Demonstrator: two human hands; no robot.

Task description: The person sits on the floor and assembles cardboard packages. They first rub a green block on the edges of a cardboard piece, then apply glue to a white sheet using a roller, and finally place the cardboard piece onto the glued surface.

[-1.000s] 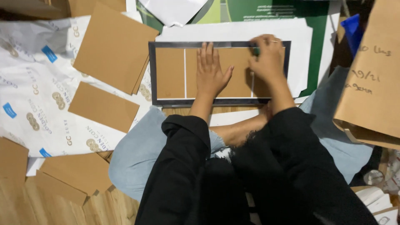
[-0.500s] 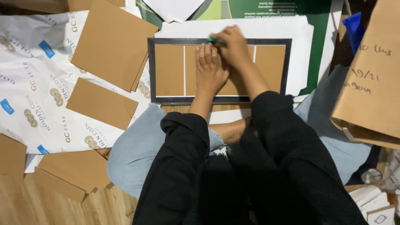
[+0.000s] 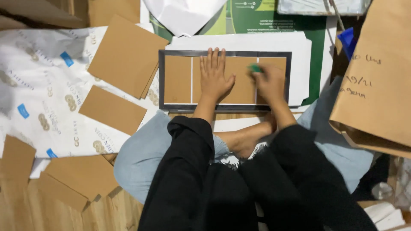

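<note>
Two hands on a grey-framed stencil board point(image 3: 168, 81) with brown card panels, lying on white paper just beyond the knees. Left hand point(image 3: 215, 77) flat, fingers spread, palm pressing the middle panel, holding nothing. Right hand point(image 3: 269, 83) curled around a small green tool point(image 3: 255, 68) at the right panel. Loose brown card pieces point(image 3: 126, 55) lie to the left.

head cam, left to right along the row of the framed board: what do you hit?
White printed paper → loose brown card sheet → dark frame's left edge → left hand flat on the brown panels → right hand with a small green thing → big brown paper bag.
</note>
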